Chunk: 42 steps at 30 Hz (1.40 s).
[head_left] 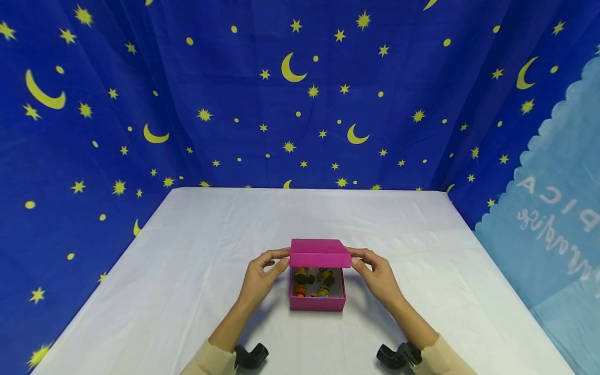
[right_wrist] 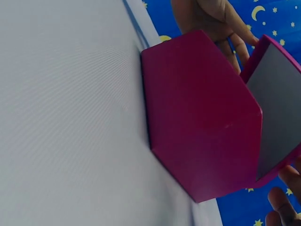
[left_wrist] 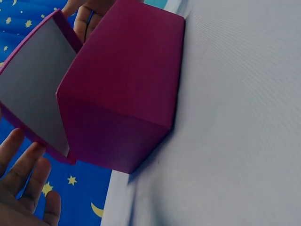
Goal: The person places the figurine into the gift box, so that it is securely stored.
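Note:
A magenta box [head_left: 317, 304] stands on the white table, its front part uncovered. Several small toy figures [head_left: 326, 277], mostly yellow, lie inside; the lid hides the back of the box. Over it the matching lid [head_left: 321, 254] is tilted, its front edge raised, with the grey inside [left_wrist: 40, 77] showing in the left wrist view. My left hand [head_left: 263, 275] holds the lid's left side between thumb and fingers. On the opposite side my right hand [head_left: 378, 276] holds it likewise. In the right wrist view, the box wall [right_wrist: 202, 103] stands close beside the lid.
A white cloth [head_left: 211, 291] covers the table. Behind and to the left hangs a blue curtain [head_left: 328, 114] with yellow moons and stars. A light-blue cloth [head_left: 558, 208] with lettering hangs at the right. Black wrist devices [head_left: 253, 357] sit at both sleeves.

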Each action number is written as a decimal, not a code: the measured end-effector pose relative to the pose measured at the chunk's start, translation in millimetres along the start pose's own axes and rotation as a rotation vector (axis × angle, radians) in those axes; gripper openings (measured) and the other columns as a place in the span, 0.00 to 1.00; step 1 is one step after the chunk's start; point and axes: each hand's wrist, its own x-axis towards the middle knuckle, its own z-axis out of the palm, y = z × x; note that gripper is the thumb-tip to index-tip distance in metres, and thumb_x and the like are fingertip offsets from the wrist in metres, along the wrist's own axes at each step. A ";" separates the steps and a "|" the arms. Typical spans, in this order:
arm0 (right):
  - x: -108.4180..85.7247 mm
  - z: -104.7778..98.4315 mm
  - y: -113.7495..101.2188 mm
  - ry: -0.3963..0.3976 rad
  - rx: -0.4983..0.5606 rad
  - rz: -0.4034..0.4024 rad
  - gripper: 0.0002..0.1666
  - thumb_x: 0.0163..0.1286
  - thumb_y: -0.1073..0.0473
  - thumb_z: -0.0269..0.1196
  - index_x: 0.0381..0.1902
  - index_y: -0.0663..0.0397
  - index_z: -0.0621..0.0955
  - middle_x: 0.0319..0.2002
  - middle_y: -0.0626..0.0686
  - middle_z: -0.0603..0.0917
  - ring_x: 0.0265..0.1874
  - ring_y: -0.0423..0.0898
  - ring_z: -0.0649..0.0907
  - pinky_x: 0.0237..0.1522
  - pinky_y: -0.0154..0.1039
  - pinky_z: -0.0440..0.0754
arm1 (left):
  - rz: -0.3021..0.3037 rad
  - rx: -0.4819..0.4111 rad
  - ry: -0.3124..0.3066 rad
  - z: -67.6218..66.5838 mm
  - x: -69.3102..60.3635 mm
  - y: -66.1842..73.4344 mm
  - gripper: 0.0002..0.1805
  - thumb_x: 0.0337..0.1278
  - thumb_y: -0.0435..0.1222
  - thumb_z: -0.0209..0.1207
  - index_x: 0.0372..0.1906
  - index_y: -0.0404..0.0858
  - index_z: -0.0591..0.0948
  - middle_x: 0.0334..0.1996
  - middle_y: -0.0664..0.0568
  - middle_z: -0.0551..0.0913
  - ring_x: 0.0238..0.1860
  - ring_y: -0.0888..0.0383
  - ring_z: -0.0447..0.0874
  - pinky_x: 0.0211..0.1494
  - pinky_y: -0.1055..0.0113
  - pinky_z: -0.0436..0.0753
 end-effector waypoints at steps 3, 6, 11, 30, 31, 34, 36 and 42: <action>-3.3 -2.5 -2.1 -0.034 -0.006 -0.049 0.18 0.66 0.65 0.60 0.53 0.56 0.80 0.51 0.56 0.84 0.49 0.41 0.78 0.50 0.32 0.73 | 0.034 0.015 -0.035 -2.0 0.6 -16.1 0.14 0.58 0.35 0.60 0.50 0.40 0.81 0.55 0.49 0.82 0.56 0.52 0.75 0.61 0.53 0.65; -6.5 -6.1 -10.4 -0.076 -0.002 -0.093 0.20 0.64 0.68 0.60 0.55 0.62 0.79 0.52 0.60 0.83 0.51 0.48 0.77 0.51 0.32 0.73 | 0.088 0.042 -0.072 -4.8 -0.5 -25.6 0.17 0.57 0.36 0.61 0.53 0.44 0.80 0.56 0.52 0.81 0.56 0.52 0.74 0.60 0.57 0.66; -12.2 -11.7 -21.3 -0.143 -0.047 -0.119 0.25 0.63 0.67 0.62 0.58 0.62 0.76 0.56 0.61 0.80 0.54 0.48 0.76 0.54 0.35 0.72 | 0.159 0.086 -0.129 -9.7 -4.0 -30.3 0.20 0.57 0.38 0.62 0.56 0.49 0.79 0.59 0.55 0.79 0.58 0.60 0.71 0.58 0.62 0.67; -25.9 -12.4 -18.4 -0.203 -0.071 -0.142 0.28 0.59 0.64 0.66 0.58 0.60 0.76 0.60 0.59 0.77 0.54 0.46 0.73 0.53 0.37 0.71 | 0.185 0.122 -0.258 -17.4 -12.9 -37.8 0.23 0.56 0.38 0.62 0.58 0.44 0.76 0.63 0.51 0.74 0.60 0.60 0.66 0.63 0.56 0.65; -26.7 -12.0 -18.1 -0.204 -0.077 -0.142 0.28 0.59 0.64 0.66 0.58 0.60 0.76 0.60 0.59 0.77 0.53 0.46 0.73 0.52 0.37 0.71 | 0.177 0.123 -0.263 -17.5 -13.5 -37.7 0.23 0.56 0.38 0.62 0.58 0.44 0.76 0.63 0.52 0.74 0.61 0.60 0.65 0.63 0.55 0.65; -28.7 -11.5 -17.9 -0.204 -0.086 -0.139 0.28 0.59 0.63 0.67 0.58 0.59 0.77 0.60 0.59 0.77 0.53 0.44 0.73 0.52 0.36 0.71 | 0.166 0.122 -0.270 -17.7 -15.1 -37.6 0.23 0.55 0.39 0.62 0.58 0.44 0.76 0.64 0.52 0.73 0.61 0.58 0.65 0.63 0.49 0.63; -29.5 -11.6 -17.9 -0.207 -0.092 -0.140 0.27 0.59 0.63 0.67 0.58 0.59 0.77 0.60 0.59 0.77 0.53 0.43 0.73 0.52 0.35 0.71 | 0.145 0.115 -0.273 -17.5 -15.6 -37.9 0.23 0.54 0.40 0.63 0.57 0.45 0.76 0.64 0.53 0.73 0.62 0.58 0.64 0.64 0.48 0.61; -30.7 -10.6 -11.8 -0.221 -0.100 -0.129 0.27 0.58 0.63 0.67 0.57 0.58 0.77 0.61 0.59 0.76 0.53 0.43 0.72 0.52 0.39 0.71 | 0.074 0.124 -0.278 -17.0 -16.6 -40.2 0.23 0.52 0.40 0.64 0.56 0.47 0.77 0.64 0.55 0.73 0.62 0.56 0.64 0.65 0.46 0.61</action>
